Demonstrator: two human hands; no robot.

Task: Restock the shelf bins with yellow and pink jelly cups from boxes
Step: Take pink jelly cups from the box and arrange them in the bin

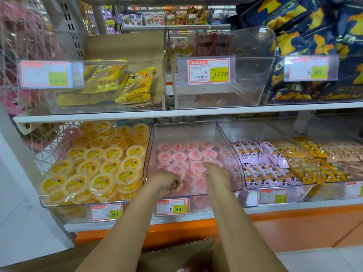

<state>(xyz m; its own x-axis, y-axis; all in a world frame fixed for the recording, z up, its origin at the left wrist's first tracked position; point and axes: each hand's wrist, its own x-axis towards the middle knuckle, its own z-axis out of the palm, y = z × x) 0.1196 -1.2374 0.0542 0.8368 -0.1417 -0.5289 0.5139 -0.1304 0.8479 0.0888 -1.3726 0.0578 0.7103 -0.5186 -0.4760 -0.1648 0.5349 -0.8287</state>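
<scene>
Both my hands reach into the clear middle bin (150, 154) on the lower shelf, which holds several pink jelly cups (193, 155). My left hand (167, 182) has its fingers curled down among the front cups; whether it grips one is hidden. My right hand (217, 173) lies palm down on the pink cups with fingers stretched forward. The bin to the left (64, 203) is packed with yellow jelly cups (98, 165). A brown cardboard box (176, 254) sits open below my arms.
Price tags reading 6.60 (172, 208) hang on both jelly bins. To the right a bin (275, 163) holds purple and orange packets. The upper shelf has yellow snack bags (117, 83), a nearly bare clear bin (222, 81) and blue bags (314, 36).
</scene>
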